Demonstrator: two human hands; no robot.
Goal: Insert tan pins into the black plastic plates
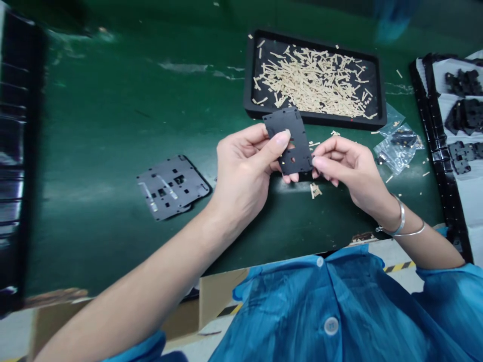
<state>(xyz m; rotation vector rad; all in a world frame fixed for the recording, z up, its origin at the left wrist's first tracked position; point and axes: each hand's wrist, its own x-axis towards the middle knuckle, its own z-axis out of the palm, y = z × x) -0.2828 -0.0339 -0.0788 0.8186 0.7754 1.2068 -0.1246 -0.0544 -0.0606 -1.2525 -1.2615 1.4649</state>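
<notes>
My left hand point(245, 168) grips a thin black plate point(289, 141) with small cut-outs, thumb on its face and fingers behind it. It is held a little above the green table. My right hand point(345, 163) pinches the plate's lower right corner with thumb and fingertips closed. Two bangles sit on my right wrist. A small tan strip point(315, 190) lies on the table just below the plate.
A black tray point(379, 90) with several tan strips stands behind the hands. A grey perforated plate point(171, 187) lies at the left. Clear bags of small black parts point(400, 146) and trays of black parts point(466, 110) lie at the right. Dark trays point(17, 151) line the left edge.
</notes>
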